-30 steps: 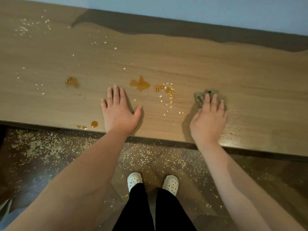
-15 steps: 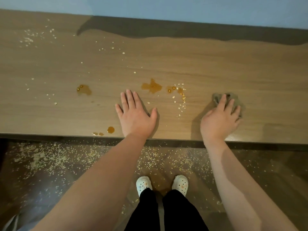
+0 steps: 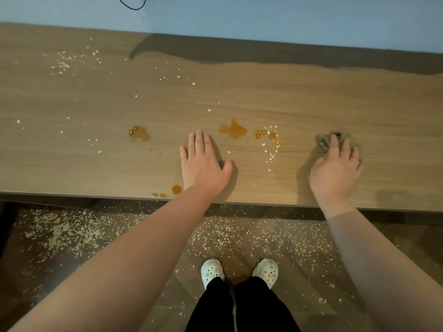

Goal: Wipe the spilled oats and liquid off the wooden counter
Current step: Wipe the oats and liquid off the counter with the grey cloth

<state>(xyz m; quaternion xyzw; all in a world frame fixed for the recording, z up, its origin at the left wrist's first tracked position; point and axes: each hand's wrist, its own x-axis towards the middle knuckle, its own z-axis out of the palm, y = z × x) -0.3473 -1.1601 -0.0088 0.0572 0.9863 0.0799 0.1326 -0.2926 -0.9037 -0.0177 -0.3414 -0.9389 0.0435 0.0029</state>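
The wooden counter [image 3: 311,97] carries amber liquid puddles in the middle [image 3: 233,130], to the left [image 3: 139,133] and by the front edge [image 3: 176,189]. Loose oats [image 3: 273,149] lie beside the middle puddle, and more oats [image 3: 63,64] are scattered at the back left. My left hand [image 3: 203,164] rests flat on the wood, fingers straight, just left of the middle puddle. My right hand [image 3: 335,171] presses a crumpled grey cloth [image 3: 323,140] onto the counter, to the right of the spill and apart from it.
The counter's front edge runs right below my wrists. Many spilled oats [image 3: 72,231] cover the dark floor beneath it, around my white shoes [image 3: 212,270]. A blue wall stands behind the counter, with a black cable [image 3: 134,6] hanging at the top.
My right hand has turned a little on the cloth, its fingers now angled leftward, and stays to the right of the spill. My left hand stays flat. The view has tilted up.
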